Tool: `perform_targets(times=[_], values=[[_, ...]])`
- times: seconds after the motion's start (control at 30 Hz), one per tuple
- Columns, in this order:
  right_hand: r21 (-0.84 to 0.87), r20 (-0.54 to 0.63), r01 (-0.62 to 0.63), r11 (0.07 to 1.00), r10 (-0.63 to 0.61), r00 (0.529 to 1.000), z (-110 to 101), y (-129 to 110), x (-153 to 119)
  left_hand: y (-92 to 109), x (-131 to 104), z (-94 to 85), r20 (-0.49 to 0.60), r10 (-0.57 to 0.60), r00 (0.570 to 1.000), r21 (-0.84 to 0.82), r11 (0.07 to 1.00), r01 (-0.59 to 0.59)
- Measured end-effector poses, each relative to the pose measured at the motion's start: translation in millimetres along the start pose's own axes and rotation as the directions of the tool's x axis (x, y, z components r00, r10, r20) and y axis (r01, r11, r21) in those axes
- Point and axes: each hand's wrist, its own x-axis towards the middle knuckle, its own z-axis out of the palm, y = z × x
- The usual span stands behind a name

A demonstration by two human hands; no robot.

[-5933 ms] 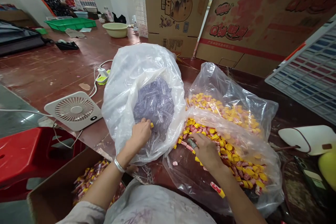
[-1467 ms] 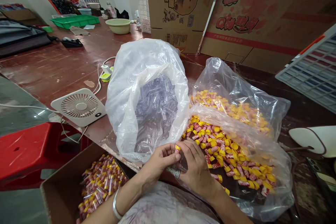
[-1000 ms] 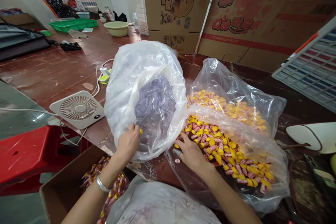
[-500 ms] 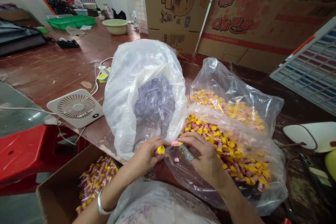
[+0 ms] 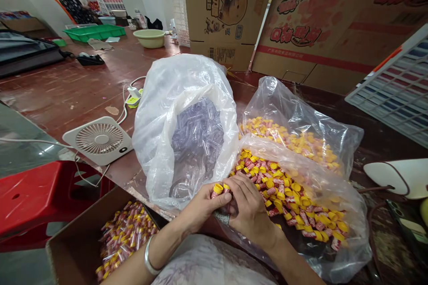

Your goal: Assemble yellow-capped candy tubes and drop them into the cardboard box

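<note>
My left hand (image 5: 205, 205) is closed on a small pink-and-white patterned piece with a yellow cap (image 5: 217, 189), which stands upright between thumb and fingers. Against it, my right hand (image 5: 249, 207) has its fingers curled round a second yellow-capped piece (image 5: 226, 188), mostly hidden by the fingers. Below the fingers shows a bit of grey speckled wrap (image 5: 222, 218). Just right of my hands, a clear plastic bag (image 5: 354, 240) holds many loose yellow-capped pink pieces (image 5: 294, 196). Straight ahead, a white sack (image 5: 157, 142) gapes over clear plastic tubes (image 5: 200, 129).
At lower left a cardboard box (image 5: 67, 249) holds clear tubes with pink and yellow inside. Beside it are a red stool (image 5: 40, 191) and a white fan (image 5: 100, 138). Large cartons (image 5: 294, 31) stand at the back. A white grid basket (image 5: 397, 84) is at right. A person (image 5: 73, 4) sits far left.
My hands have come together, the right moving left to meet the left. The pink piece in my right fingers is now mostly covered. The view has shifted slightly.
</note>
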Motion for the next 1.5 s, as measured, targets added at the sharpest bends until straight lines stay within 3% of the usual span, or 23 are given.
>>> perform_targets(times=[0.07,0.17,0.23,0.27,0.33,0.37,0.43,0.53,0.73,0.87,0.93,1.0,1.07,1.1,1.17,1.23,1.27,1.3,1.37,1.43,1.5], values=[[0.000,0.031,-0.012,1.000,0.012,0.999,-4.1,1.9,1.7,8.2,4.3,-1.6,0.053,-0.031,0.998,0.045,0.999,0.029],[0.000,0.112,-0.056,0.998,0.056,0.992,-21.0,13.4,4.7,30.8,19.7,-15.1,-0.011,0.072,0.997,0.390,0.919,-0.062],[-0.045,0.120,-0.145,0.988,0.149,0.981,-35.5,28.1,1.7,46.7,37.1,-29.3,-0.152,0.255,0.955,0.704,0.706,-0.077],[-0.095,0.107,-0.215,0.972,0.224,0.969,-42.5,36.8,-2.2,52.9,47.1,-36.6,-0.210,0.345,0.915,0.824,0.566,-0.025],[-0.235,0.087,-0.352,0.906,0.380,0.921,-54.9,53.6,-14.1,59.7,67.0,-48.4,-0.273,0.447,0.852,0.939,0.315,0.136],[-0.314,0.092,-0.401,0.860,0.448,0.889,-60.1,60.5,-21.0,60.0,75.7,-52.2,-0.287,0.449,0.846,0.953,0.225,0.205],[-0.453,0.139,-0.437,0.777,0.546,0.826,-67.5,68.6,-33.5,55.3,88.6,-54.4,-0.295,0.391,0.872,0.955,0.108,0.275],[-0.549,0.239,-0.413,0.726,0.610,0.755,-68.9,68.0,-41.2,41.9,97.4,-47.8,-0.280,0.353,0.893,0.959,0.056,0.278],[-0.615,0.377,-0.284,0.735,0.591,0.713,-37.1,60.4,-25.6,29.0,97.6,-39.9,-0.195,0.405,0.893,0.977,0.157,0.142],[-0.608,0.447,-0.231,0.760,0.568,0.692,-20.3,68.2,-26.5,38.3,70.3,-51.8,-0.186,0.487,0.853,0.919,0.394,-0.025],[-0.547,0.423,-0.297,0.783,0.564,0.709,-20.8,72.9,-29.7,42.1,46.7,-55.3,-0.186,0.410,0.893,0.832,0.550,-0.079],[-0.365,0.344,-0.433,0.824,0.552,0.760,-27.3,73.8,-29.4,41.9,23.3,-53.3,-0.150,0.308,0.939,0.753,0.651,-0.093],[-0.011,0.236,-0.549,0.835,0.536,0.810,-37.9,68.0,-23.3,37.6,5.8,-46.5,-0.113,0.258,0.960,0.741,0.665,-0.092],[0.191,0.211,-0.576,0.795,0.539,0.815,-43.6,62.4,-18.3,34.6,0.1,-42.0,-0.092,0.250,0.964,0.753,0.651,-0.097],[0.498,0.267,-0.600,0.626,0.548,0.793,-53.1,47.7,-6.2,28.4,-5.6,-32.6,-0.037,0.243,0.969,0.772,0.623,-0.127],[0.623,0.391,-0.630,0.464,0.513,0.764,-56.6,32.6,4.8,23.7,-6.6,-24.2,0.014,0.239,0.971,0.758,0.631,-0.166],[0.636,0.434,-0.640,0.431,0.486,0.758,-55.6,26.4,8.8,22.2,-6.4,-20.6,0.032,0.235,0.971,0.744,0.643,-0.180],[0.632,0.443,-0.634,0.445,0.464,0.767,-53.2,21.5,11.5,21.2,-6.1,-17.3,0.043,0.230,0.972,0.729,0.659,-0.188],[0.578,0.372,-0.568,0.586,0.430,0.822,-45.9,15.5,12.7,20.0,-6.3,-11.7,0.027,0.208,0.978,0.680,0.713,-0.171],[0.466,0.225,-0.414,0.782,0.348,0.910,-39.3,12.7,9.7,18.9,-6.9,-7.6,-0.015,0.147,0.989,0.562,0.819,-0.113],[0.337,0.105,-0.225,0.914,0.201,0.974,-35.5,10.6,4.4,16.6,-7.5,-5.2,-0.047,0.080,0.996,0.377,0.924,-0.057]])
